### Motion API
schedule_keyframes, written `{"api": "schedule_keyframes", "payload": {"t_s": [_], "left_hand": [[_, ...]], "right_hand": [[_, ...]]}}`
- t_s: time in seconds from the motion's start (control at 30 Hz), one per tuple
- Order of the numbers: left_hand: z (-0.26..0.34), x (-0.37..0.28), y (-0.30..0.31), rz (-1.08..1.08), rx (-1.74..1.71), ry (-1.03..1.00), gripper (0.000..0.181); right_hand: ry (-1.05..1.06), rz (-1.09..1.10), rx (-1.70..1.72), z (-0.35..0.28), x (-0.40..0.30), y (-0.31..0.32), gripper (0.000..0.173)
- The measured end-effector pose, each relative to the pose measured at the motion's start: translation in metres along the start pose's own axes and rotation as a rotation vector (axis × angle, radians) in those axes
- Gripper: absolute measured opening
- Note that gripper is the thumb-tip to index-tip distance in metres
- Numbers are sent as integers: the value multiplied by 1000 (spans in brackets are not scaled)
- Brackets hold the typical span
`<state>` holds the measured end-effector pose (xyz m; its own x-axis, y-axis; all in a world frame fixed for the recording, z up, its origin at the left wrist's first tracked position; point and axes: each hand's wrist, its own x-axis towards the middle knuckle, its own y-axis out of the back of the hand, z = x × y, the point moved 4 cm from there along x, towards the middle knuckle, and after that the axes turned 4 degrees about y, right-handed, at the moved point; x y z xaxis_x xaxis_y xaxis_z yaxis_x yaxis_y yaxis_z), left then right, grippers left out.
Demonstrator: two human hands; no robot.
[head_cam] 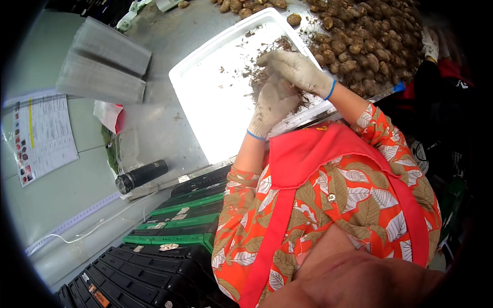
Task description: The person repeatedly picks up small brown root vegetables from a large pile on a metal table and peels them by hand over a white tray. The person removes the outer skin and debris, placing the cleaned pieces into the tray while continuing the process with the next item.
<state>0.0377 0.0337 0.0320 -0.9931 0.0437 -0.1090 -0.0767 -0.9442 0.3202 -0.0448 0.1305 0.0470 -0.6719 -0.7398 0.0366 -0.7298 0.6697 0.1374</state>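
Both hands wear pale knitted gloves with blue cuffs, soiled with dirt. They meet over the right part of a white plastic tray [208,115]. My left hand [271,102] is lower, its palm turned inward; my right hand [302,71] lies across its fingertips. Something brownish shows blurred between them, too hidden to name, so I cannot tell what either hand grips. Dark root fibres and peel scraps [246,71] litter the tray around the hands. Just beyond its right rim lies a large heap of brown taro-like tubers [362,46].
Stacked clear plastic containers [104,69] stand left of the tray on the metal table [154,127]. A black bottle [142,176] lies near the table's front left corner. Black and green crates [181,227] are stacked below. A co-worker's gloved hand [430,44] is at the heap's far right.
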Motion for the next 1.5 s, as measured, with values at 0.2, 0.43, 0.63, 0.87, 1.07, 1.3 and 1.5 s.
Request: {"api": "schedule_keyframes", "payload": {"t_s": [0.2, 0.43, 0.63, 0.87, 1.07, 1.3, 1.5], "left_hand": [[6, -1, -11, 157, 83, 39, 31], [14, -6, -16, 54, 326, 302, 53], [17, -4, 2, 15, -299, 111, 58], [8, -7, 4, 122, -525, 328, 29], [-63, 5, 8, 342, -352, 116, 36], [-40, 3, 8, 389, -344, 0, 39], [-41, -3, 25, 465, -453, 221, 45]], "right_hand": [[231, 172, -487, -9, 1, -8, 28], [-94, 195, -366, 22, 23, -7, 42], [-127, 216, 325, 70, 15, 8, 35], [-112, 80, -16, 56, -9, 9, 31], [-130, 83, 238, 20, -29, 9, 32], [-192, 134, 579, 6, -34, -4, 33], [-175, 172, 395, 6, -28, -9, 30]]}}
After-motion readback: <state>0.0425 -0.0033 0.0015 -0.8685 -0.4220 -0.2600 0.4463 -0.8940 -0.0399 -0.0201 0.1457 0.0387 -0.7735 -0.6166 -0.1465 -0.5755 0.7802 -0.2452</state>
